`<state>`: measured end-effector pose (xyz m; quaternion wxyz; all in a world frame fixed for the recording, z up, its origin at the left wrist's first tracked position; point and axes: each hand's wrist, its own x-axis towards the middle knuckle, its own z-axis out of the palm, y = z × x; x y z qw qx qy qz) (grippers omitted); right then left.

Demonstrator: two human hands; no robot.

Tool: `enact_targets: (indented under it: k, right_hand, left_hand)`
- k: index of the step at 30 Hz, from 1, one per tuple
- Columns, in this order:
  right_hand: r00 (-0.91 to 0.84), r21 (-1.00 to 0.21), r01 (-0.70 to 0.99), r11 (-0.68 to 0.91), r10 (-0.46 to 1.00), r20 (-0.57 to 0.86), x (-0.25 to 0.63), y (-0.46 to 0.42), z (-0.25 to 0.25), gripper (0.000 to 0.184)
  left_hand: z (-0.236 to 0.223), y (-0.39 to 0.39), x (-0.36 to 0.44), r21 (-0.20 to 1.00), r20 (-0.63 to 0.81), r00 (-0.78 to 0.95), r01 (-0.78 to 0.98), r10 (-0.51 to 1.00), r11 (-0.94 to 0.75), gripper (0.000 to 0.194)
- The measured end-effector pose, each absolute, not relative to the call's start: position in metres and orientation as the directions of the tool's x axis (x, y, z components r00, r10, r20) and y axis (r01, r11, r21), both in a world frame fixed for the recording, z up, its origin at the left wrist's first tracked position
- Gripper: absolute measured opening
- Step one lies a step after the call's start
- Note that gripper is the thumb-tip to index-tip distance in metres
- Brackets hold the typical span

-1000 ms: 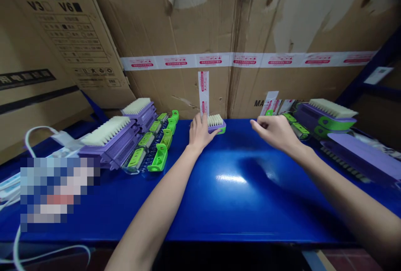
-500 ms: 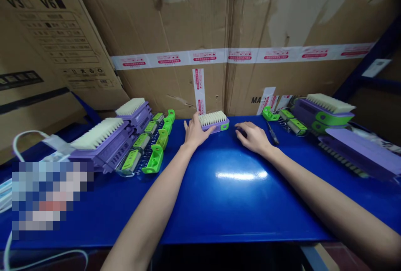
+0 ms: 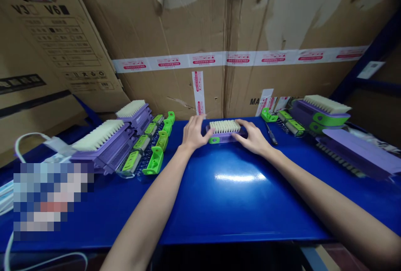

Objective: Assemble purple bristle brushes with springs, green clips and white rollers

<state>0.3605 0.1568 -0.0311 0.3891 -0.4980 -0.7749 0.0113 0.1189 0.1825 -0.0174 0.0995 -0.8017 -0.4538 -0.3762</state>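
A purple brush [image 3: 226,137] with cream bristles facing up and a green end at its left sits at the back middle of the blue table. My right hand [image 3: 253,138] grips its right end, thumb in front and fingers behind. At the left end, my left hand [image 3: 192,134] has its thumb close to the green end and its fingers apart, a little blurred; whether it touches the brush I cannot tell. Just right of my right hand lies a dark screwdriver [image 3: 272,134].
Several purple brush bodies [image 3: 106,149], metal-and-green blocks [image 3: 140,142] and green end pieces [image 3: 154,161] line the left side. More brushes [image 3: 322,114], a purple panel [image 3: 363,149] and green parts [image 3: 268,115] lie right. Cardboard [image 3: 175,32] stands behind the blue table [image 3: 238,212].
The brush has been turned round, so its green end now points left instead of right. My right hand has taken its right end, while my left hand has loosened.
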Motion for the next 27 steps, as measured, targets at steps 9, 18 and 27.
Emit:
enact_targets:
  k: [9,18,27]
  right_hand:
    - [-0.236,-0.499,0.684,0.531,0.809,0.538,0.357,0.162,-0.033,0.06]
    - [-0.292,-0.417,0.714,0.562,0.781,0.552,0.358,0.16,-0.029,0.051]
    - [0.087,-0.16,0.987,0.009,0.805,0.586,0.424,0.173,-0.021,0.037]
  left_hand:
    - [-0.018,0.181,0.129,-0.149,0.585,0.562,0.783,0.584,-0.604,0.06]
    - [-0.019,0.185,0.132,-0.153,0.521,0.576,0.789,0.63,-0.595,0.066]
    - [-0.021,0.186,0.134,-0.088,0.501,0.499,0.842,0.707,-0.532,0.064]
